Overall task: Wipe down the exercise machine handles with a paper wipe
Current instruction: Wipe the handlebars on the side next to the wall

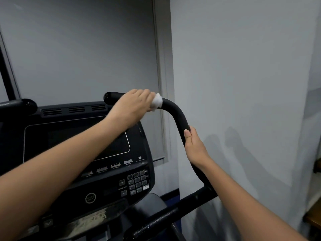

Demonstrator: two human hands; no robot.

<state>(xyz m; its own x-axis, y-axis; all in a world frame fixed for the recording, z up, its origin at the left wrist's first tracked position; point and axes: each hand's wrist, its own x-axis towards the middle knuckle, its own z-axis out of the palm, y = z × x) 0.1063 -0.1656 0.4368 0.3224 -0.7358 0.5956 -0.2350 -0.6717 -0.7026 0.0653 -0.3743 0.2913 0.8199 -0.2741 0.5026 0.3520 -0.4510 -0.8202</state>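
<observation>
Mostly hidden: wipe (157,102) under left hand (133,108)

The left hand (134,106) covers most of the paper wipe (157,101), leaving a white wad at its three o'clock side, and hides the handle (175,113) beneath. The console (83,153) runs off at nine o'clock; its keypad labels (138,182) are too small to read.

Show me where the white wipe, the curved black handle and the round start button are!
white wipe (157,102): head view, middle of the wad.
curved black handle (177,114): head view, the bend.
round start button (90,198): head view, its centre.
</observation>
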